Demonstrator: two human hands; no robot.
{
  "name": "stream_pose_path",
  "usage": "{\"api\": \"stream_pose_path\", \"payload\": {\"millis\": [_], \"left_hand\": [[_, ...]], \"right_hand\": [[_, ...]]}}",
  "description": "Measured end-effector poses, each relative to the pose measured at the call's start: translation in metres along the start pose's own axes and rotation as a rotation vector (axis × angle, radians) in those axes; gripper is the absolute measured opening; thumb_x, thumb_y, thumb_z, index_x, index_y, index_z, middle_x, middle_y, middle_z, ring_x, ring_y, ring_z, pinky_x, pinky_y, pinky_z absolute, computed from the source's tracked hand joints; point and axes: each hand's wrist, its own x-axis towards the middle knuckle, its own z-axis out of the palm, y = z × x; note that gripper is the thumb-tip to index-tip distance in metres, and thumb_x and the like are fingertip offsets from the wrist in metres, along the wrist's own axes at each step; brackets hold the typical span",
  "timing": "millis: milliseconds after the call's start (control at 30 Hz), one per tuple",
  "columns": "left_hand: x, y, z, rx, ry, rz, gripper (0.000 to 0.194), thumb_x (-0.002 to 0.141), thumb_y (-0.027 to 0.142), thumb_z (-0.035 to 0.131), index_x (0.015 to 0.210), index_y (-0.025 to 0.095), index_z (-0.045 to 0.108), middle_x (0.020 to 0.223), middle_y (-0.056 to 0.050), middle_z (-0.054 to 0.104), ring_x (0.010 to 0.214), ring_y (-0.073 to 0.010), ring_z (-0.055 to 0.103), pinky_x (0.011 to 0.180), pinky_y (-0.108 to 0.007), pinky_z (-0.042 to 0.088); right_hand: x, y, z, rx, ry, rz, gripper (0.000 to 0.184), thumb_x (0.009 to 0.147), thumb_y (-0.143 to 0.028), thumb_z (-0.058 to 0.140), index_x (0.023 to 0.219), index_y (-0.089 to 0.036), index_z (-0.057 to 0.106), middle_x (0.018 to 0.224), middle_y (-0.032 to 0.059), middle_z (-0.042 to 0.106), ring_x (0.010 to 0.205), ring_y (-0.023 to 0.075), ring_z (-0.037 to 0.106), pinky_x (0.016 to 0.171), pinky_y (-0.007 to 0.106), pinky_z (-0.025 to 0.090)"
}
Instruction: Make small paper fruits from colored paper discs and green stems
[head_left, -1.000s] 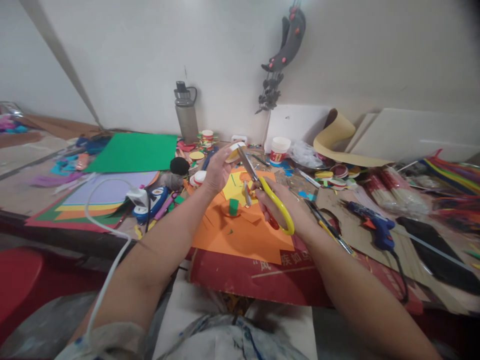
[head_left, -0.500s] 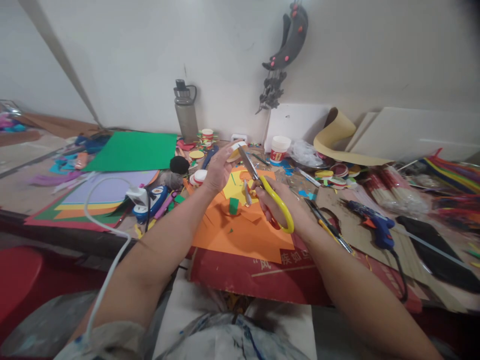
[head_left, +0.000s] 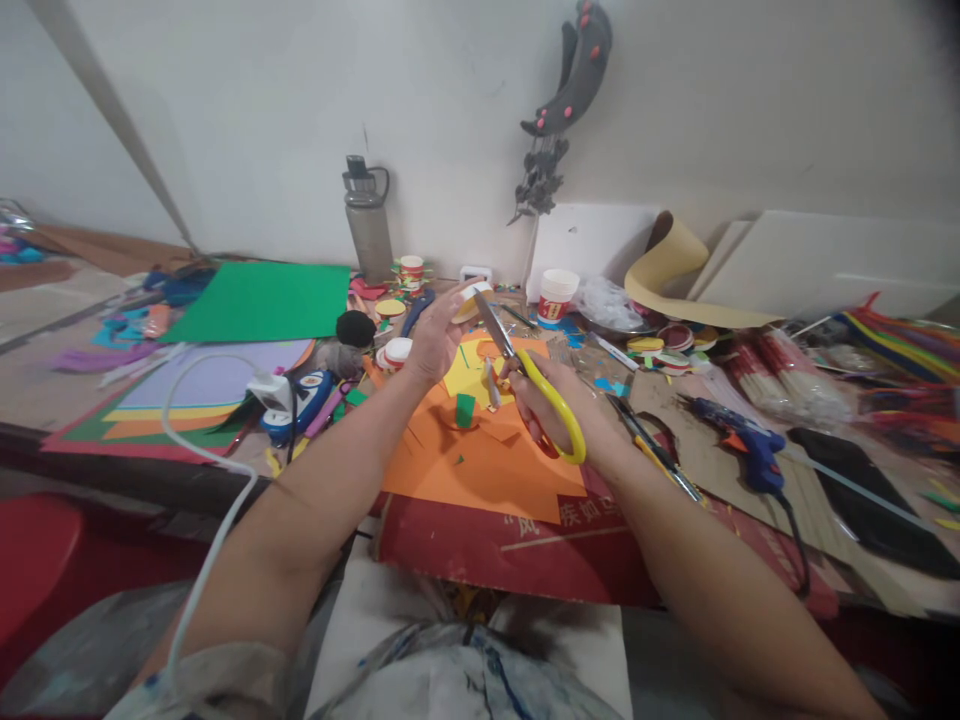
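My left hand [head_left: 437, 338] is closed around a small round white piece with a yellowish side [head_left: 472, 300], perhaps the cut end of a paper cup. In my right hand [head_left: 551, 395] is a pair of scissors [head_left: 553, 400] with yellow handles, its blades pointing up and to the left. Their tips touch or nearly touch the edge of the round piece; I cannot tell which. Below both hands lies orange paper [head_left: 480, 470] with yellow paper [head_left: 463, 372] and a green scrap [head_left: 465, 410] on top.
White paper cups [head_left: 556, 297] and a bottle [head_left: 368, 225] stand toward the wall. A blue hot glue gun [head_left: 742, 440] and a utility knife [head_left: 667, 465] lie at right. Coloured sheets [head_left: 259, 300] and a power strip [head_left: 300, 405] with a white cable [head_left: 217, 560] are at left.
Both hands hold nearly the same pose, with the scissors still at the round piece. The whole view has shifted very slightly.
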Motion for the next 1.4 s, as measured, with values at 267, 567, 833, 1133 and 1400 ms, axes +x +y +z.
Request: {"api": "stream_pose_path", "payload": {"millis": [267,567,833,1133,1400], "left_hand": [[-0.002,0.002,0.001,-0.004,0.016,-0.007,0.046,0.081,0.054,0.085,0.112,0.020,0.083,0.136,-0.015,0.080,0.150,-0.0374,0.062,0.125,-0.053,0.049],[-0.001,0.000,-0.001,0.011,0.029,-0.017,0.043,0.081,0.052,0.085,0.111,0.022,0.084,0.140,-0.014,0.079,0.151,-0.0362,0.061,0.126,-0.052,0.048],[0.001,-0.002,-0.005,0.047,0.022,0.001,0.042,0.080,0.053,0.087,0.108,0.021,0.085,0.135,-0.014,0.081,0.146,-0.0361,0.065,0.123,-0.051,0.050],[0.002,-0.003,-0.005,0.055,0.024,0.000,0.044,0.079,0.053,0.086,0.107,0.020,0.085,0.137,-0.016,0.079,0.146,-0.0370,0.064,0.123,-0.052,0.050],[0.003,-0.002,-0.007,0.093,0.018,0.016,0.047,0.078,0.058,0.087,0.109,0.023,0.087,0.132,-0.012,0.083,0.138,-0.0351,0.070,0.116,-0.048,0.057]], "right_hand": [[-0.003,-0.005,0.000,-0.012,0.015,-0.008,0.023,0.092,-0.046,0.060,0.099,-0.024,0.061,0.056,-0.0074,0.049,0.042,0.0115,0.045,0.037,0.021,0.038],[-0.001,-0.003,-0.003,-0.067,0.007,-0.086,0.025,0.091,-0.049,0.061,0.095,-0.024,0.060,0.056,-0.0054,0.052,0.049,0.0142,0.053,0.045,0.023,0.040],[0.001,0.005,-0.001,-0.067,0.046,-0.076,0.021,0.094,-0.046,0.061,0.096,-0.024,0.061,0.053,-0.0061,0.050,0.045,0.0132,0.049,0.042,0.022,0.035],[0.006,0.010,0.002,-0.003,0.014,-0.050,0.021,0.095,-0.045,0.063,0.096,-0.024,0.060,0.054,-0.0059,0.050,0.045,0.0126,0.048,0.039,0.021,0.036],[0.003,0.011,0.001,0.007,0.001,-0.055,0.022,0.095,-0.044,0.062,0.104,-0.023,0.061,0.058,-0.0077,0.049,0.045,0.0123,0.049,0.039,0.021,0.039]]}}
